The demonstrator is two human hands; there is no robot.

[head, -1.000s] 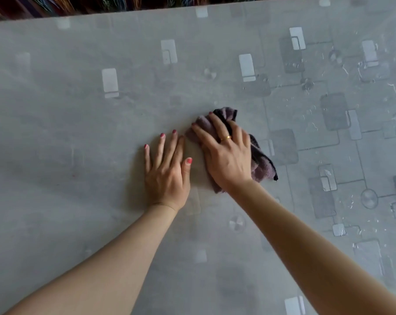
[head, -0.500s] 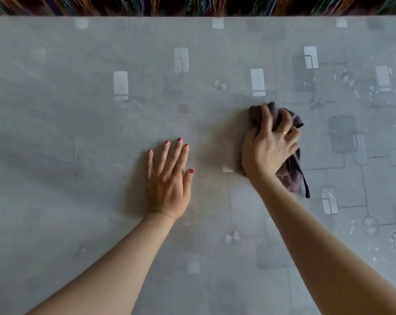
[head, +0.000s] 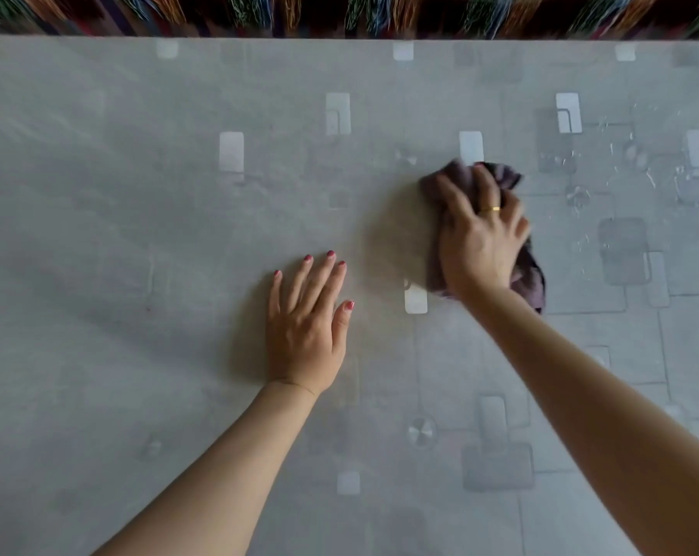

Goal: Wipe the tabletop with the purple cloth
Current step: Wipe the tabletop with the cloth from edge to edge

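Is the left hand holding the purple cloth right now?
No, the left hand lies flat on the tabletop while the right hand presses the purple cloth.

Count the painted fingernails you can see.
5, all on the left hand, flat on the tabletop. The right hand's nails are blurred or hidden over the purple cloth.

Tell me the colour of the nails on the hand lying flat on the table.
Pinkish red polish on the left hand, seen clearly in the head view.
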